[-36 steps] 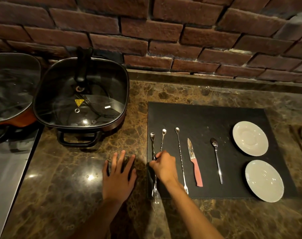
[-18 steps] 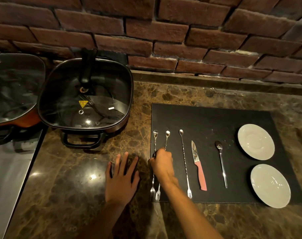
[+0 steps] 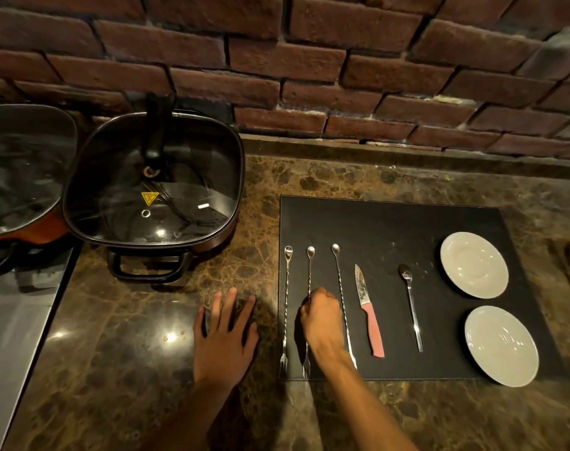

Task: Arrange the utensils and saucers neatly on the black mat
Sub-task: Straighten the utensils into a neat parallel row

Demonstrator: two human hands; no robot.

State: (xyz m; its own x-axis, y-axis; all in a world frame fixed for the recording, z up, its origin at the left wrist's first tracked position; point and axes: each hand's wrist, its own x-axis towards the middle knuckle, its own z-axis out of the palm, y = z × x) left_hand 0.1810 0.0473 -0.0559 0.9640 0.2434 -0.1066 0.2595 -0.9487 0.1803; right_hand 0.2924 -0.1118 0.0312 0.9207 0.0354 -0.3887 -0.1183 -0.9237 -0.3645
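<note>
A black mat (image 3: 391, 222) lies on the marble counter. Three long twisted bar spoons with fork ends lie side by side along its left part: the leftmost (image 3: 286, 297), the middle one (image 3: 309, 275) and the right one (image 3: 339, 278). My right hand (image 3: 321, 317) pinches the middle spoon's stem. Right of them lie a pink-handled knife (image 3: 368, 314) and a teaspoon (image 3: 411, 307). Two white saucers (image 3: 474, 264) (image 3: 501, 345) sit at the mat's right side. My left hand (image 3: 226, 333) rests flat on the counter, left of the mat.
A square electric pan with a glass lid (image 3: 153, 190) stands at the back left, its handle toward me. A second lidded pan (image 3: 19, 170) sits at the far left above a steel surface (image 3: 13, 336). A brick wall (image 3: 309, 60) closes the back.
The two leftmost spoons, crossed near their fork ends a second ago, now lie apart and parallel. My right hand has shifted right with the middle spoon. The left hand stays flat.
</note>
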